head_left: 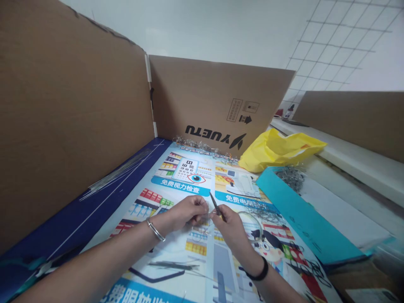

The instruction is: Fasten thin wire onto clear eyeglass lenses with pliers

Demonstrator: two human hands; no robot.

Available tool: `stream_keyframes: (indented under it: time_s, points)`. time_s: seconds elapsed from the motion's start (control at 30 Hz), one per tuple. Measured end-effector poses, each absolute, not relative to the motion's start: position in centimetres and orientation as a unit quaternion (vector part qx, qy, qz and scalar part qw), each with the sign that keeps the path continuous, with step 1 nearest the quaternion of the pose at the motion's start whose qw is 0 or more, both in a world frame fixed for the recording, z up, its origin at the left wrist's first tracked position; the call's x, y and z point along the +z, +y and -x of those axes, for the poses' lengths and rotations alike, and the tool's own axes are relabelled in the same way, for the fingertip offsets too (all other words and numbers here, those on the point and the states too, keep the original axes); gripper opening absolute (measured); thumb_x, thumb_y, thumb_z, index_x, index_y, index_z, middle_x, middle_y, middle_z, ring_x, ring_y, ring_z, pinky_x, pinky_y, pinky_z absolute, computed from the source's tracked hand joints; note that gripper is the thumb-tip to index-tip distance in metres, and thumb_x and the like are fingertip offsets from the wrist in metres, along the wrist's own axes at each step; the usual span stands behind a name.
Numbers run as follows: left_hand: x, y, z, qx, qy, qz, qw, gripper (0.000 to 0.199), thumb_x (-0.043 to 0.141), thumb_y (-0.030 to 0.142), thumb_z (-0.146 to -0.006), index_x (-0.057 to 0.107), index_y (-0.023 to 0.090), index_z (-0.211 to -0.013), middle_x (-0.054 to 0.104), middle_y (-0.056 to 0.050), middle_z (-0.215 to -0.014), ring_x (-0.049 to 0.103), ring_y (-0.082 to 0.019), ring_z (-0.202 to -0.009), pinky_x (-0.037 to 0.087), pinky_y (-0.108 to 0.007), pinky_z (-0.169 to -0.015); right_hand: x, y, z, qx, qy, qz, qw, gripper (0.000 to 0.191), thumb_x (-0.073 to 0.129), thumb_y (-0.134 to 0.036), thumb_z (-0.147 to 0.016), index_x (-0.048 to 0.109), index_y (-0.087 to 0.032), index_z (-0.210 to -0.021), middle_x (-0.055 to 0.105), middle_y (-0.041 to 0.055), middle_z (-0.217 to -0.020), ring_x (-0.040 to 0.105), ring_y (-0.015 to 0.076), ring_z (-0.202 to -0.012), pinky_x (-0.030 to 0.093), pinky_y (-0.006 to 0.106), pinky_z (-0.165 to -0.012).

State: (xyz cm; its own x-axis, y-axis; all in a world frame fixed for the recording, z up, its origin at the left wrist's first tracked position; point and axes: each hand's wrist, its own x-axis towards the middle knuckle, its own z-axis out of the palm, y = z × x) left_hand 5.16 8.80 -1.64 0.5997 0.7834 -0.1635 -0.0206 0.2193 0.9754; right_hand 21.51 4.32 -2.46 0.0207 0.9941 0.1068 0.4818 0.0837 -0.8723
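Observation:
My left hand (190, 211), with a silver bangle at the wrist, is closed in a pinch over the printed sheet (206, 185); a thin wire piece seems to be between its fingers, too small to make out well. Close by on the right, my right hand (229, 225), with a black band, is closed around a dark pointed tool (216, 205) whose tip points up and away. The fingertips of both hands nearly meet. Below them, a bundle of thin dark wires (173, 265) lies on the sheet.
Long straight wires (115, 174) lie at left by a cardboard wall (75, 113). Tangled wire lines the back cardboard panel (189, 92). At right are a yellow bag (277, 149), a teal box (303, 219) holding a wire tangle (289, 179), a clear ring (260, 231) and black loops (317, 273).

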Motion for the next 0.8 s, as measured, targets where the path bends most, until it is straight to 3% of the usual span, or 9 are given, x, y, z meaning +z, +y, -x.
stream_keyframes:
  time_s: [0.43, 0.63, 0.8]
  points:
    - [-1.3, 8.9, -5.0, 0.282, 0.347, -0.509, 0.736, 0.018, 0.063, 0.030, -0.071, 0.053, 0.015, -0.072, 0.051, 0.003, -0.048, 0.047, -0.008, -0.041, 0.035, -0.024, -0.050, -3.2, 4.1, -22.2, 0.363, -0.571, 0.569, 0.468, 0.024, 0.051, -0.043, -0.079, 0.046, -0.021, -0.073, 0.037, -0.0057, -0.058, 0.034, 0.0105, -0.054, 0.031, 0.023, -0.051]
    - [-1.1, 8.8, -5.0, 0.282, 0.341, -0.497, 0.746, 0.019, 0.065, 0.029, -0.068, 0.054, 0.015, -0.073, 0.055, 0.002, -0.049, 0.047, -0.008, -0.042, 0.036, -0.024, -0.051, -3.4, 4.3, -22.0, 0.414, -0.523, 0.575, 0.474, 0.021, 0.052, -0.041, -0.078, 0.047, -0.021, -0.073, 0.047, -0.0037, -0.060, 0.042, 0.0114, -0.054, 0.034, 0.023, -0.050]
    - [-1.1, 8.8, -5.1, 0.286, 0.344, -0.500, 0.742, 0.022, 0.066, 0.032, -0.068, 0.053, 0.015, -0.073, 0.056, 0.001, -0.049, 0.048, -0.008, -0.042, 0.034, -0.023, -0.049, -2.8, 4.4, -21.6, 0.456, -0.508, 0.540, 0.492, 0.027, 0.062, -0.039, -0.070, 0.042, -0.022, -0.066, 0.047, -0.0046, -0.056, 0.038, 0.0099, -0.051, 0.033, 0.024, -0.049]
